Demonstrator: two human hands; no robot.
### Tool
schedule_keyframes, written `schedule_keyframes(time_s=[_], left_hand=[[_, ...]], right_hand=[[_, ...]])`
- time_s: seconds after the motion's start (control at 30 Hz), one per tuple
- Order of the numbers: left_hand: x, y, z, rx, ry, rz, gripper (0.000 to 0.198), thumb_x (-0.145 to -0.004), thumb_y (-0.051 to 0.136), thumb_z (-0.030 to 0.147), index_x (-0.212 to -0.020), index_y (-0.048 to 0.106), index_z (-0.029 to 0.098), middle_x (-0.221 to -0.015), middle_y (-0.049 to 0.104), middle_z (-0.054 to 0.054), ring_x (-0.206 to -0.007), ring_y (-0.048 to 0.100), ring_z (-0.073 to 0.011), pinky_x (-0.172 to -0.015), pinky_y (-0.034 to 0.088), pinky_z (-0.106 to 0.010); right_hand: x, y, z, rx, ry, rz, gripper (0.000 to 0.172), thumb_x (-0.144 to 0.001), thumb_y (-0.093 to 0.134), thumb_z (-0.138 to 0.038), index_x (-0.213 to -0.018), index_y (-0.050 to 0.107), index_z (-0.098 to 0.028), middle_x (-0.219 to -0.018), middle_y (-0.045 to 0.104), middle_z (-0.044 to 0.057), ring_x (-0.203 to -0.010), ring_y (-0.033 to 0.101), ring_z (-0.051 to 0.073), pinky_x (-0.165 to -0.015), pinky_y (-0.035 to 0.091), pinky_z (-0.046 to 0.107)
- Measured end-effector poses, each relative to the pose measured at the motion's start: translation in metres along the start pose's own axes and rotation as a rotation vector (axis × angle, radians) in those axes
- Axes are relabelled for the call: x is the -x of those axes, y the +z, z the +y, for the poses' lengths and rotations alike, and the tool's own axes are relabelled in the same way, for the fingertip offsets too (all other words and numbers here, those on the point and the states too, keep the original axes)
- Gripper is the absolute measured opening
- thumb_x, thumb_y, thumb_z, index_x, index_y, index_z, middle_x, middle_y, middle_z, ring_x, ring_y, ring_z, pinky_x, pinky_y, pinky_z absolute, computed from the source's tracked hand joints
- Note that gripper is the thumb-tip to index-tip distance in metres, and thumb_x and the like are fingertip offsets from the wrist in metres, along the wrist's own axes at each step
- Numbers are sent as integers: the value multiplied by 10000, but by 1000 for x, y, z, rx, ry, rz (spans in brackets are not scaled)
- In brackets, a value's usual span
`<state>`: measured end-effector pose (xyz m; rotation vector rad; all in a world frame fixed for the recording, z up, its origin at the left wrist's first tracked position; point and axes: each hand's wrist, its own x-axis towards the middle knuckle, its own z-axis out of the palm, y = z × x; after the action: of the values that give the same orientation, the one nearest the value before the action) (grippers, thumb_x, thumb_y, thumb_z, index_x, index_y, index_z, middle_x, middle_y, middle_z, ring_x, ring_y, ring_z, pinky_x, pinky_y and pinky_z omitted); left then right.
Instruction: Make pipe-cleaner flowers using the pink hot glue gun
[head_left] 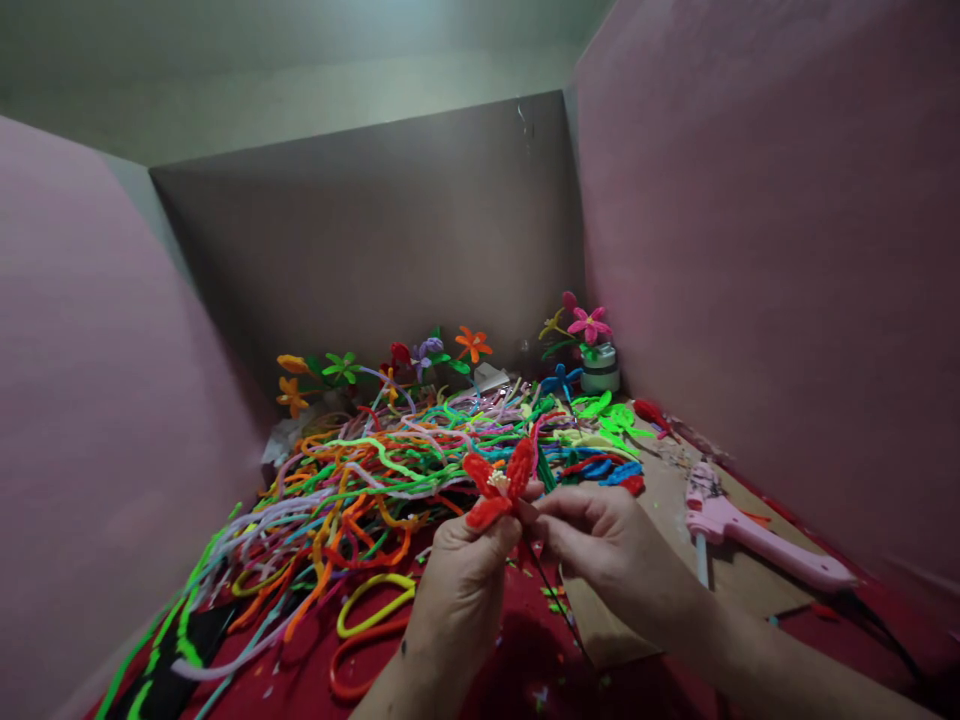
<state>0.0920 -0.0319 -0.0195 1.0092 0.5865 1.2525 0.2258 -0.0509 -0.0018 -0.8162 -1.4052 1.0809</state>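
Note:
A red pipe-cleaner flower [519,470] with pale stamens at its centre is held up in front of me, its thin dark stem slanting down to the right. My left hand [469,570] pinches the flower from below, thumb against a lower petal. From the right, my right hand [600,530] has its thumb and fingertips closed at the base of the flower, by the stem. Exactly what those right fingertips grip is hidden. Behind the flower spreads a large pile of coloured pipe cleaners [375,460].
A pink glue gun [772,550] lies on cardboard [667,480] at the right. Finished flowers, including a pink one [589,325] and an orange one [473,344], stand at the back. Yellow [367,605] and red loops lie on the red cloth [300,670]. Panels enclose three sides.

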Motion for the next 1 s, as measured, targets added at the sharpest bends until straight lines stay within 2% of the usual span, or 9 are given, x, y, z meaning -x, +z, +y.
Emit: schedule_keyframes(time_s=[0.07,0.13,0.33,0.67,0.77,0.83,0.9,0.97,1.0], left_hand=[[0,-2,-1,-68,37,26,114,-633,727,226,-734,740,174,-771,711,-47,-775,608,-168,-785,434,-269],[3,-2,-1,-151,28,26,121,-649,717,243,-740,742,168,-762,708,-46,-760,599,-160,-771,428,-260],[13,9,11,-251,-42,-83,122,-671,700,247,-764,747,183,-696,698,-33,-694,593,-164,-685,433,-265],[11,5,15,-251,-68,-111,116,-644,722,253,-619,723,140,-577,659,-25,-541,548,-103,-549,415,-200],[8,3,22,-123,-49,-80,170,-582,763,288,-653,727,138,-575,670,-33,-542,590,-123,-553,448,-208],[5,0,25,-33,-37,-38,163,-556,780,264,-665,725,155,-614,685,-22,-539,610,-126,-568,477,-220],[1,-3,27,26,-30,4,136,-546,788,220,-647,717,162,-646,693,-12,-546,622,-121,-594,499,-225],[-2,-6,27,53,-30,27,136,-535,794,197,-634,711,156,-648,694,-12,-548,628,-120,-607,510,-223],[-4,-7,26,60,-32,33,143,-525,799,191,-627,708,150,-642,693,-15,-545,629,-119,-602,512,-218]], right_hand=[[-2,-5,-7,-32,-40,95,105,-743,614,-258,-793,642,-170,-674,597,4,-626,553,112,-564,449,225],[-5,-8,-13,-128,-16,114,184,-718,655,-280,-871,625,-180,-754,634,15,-669,586,121,-597,475,236],[-14,-11,-10,-308,110,33,125,-726,663,-274,-722,633,-152,-546,593,-26,-395,463,44,-368,359,167],[-16,-28,-13,-247,151,21,175,-709,665,-319,-755,644,-151,-566,582,-15,-409,457,59,-369,354,183],[-28,-54,-19,-7,40,141,179,-715,645,-315,-795,647,-154,-575,570,-19,-424,443,60,-387,342,185],[-39,-76,-20,300,33,164,147,-728,609,-273,-797,654,-151,-573,570,-15,-444,451,69,-411,339,191],[-48,-94,-17,720,62,70,134,-737,557,-205,-775,670,-141,-637,621,21,-534,517,99,-484,373,205],[-55,-107,-9,1162,110,-156,169,-721,523,-138,-749,689,-149,-692,661,39,-612,564,124,-538,379,211],[-57,-111,-3,1238,130,-221,167,-691,533,-113,-705,695,-152,-668,663,38,-608,568,131,-536,369,213]])
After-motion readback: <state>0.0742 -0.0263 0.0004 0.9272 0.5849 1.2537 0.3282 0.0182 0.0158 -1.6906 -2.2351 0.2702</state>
